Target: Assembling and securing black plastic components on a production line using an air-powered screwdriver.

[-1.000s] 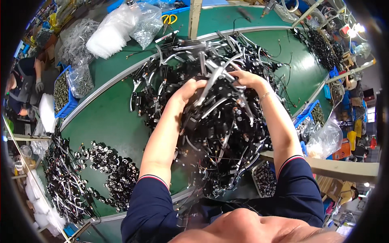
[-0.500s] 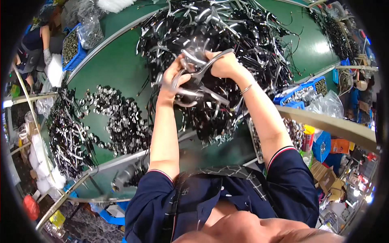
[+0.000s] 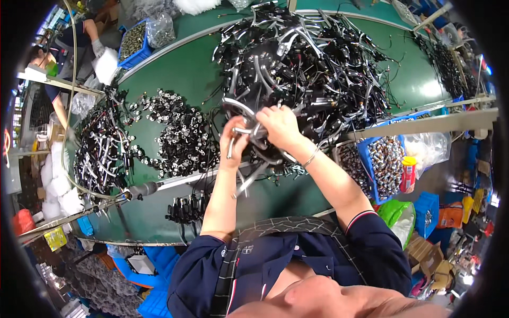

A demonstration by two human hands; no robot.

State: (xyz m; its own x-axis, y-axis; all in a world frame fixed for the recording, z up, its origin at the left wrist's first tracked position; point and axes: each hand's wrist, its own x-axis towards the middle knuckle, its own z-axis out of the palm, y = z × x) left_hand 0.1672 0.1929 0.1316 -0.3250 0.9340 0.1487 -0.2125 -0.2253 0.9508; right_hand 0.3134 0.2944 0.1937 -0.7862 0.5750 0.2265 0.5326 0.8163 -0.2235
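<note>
My left hand (image 3: 233,142) is closed around several silver-and-black brake levers (image 3: 255,177), whose curved blades stick out above and below the fingers. Against the same bunch, my right hand (image 3: 281,127) has its fingers bent over the top; motion blur hides exactly what it pinches. Both hands are over the near edge of a big heap of brake levers (image 3: 323,69) with thin black cables. Left of my left hand lies a pile of small black-and-silver clamp parts (image 3: 183,143). Farther left is another heap of levers (image 3: 101,161).
A cylindrical power tool (image 3: 143,191) is near the bench edge, by a row of black levers (image 3: 188,208). At right are a metal rail (image 3: 424,122), a blue bin (image 3: 376,180) of metal parts and a red bottle (image 3: 408,177). A co-worker's gloved hand (image 3: 98,49) shows upper left.
Both hands have drawn back from the middle of the heap toward my body, bringing the bunch of levers along. The view has shifted, exposing more of the near bench.
</note>
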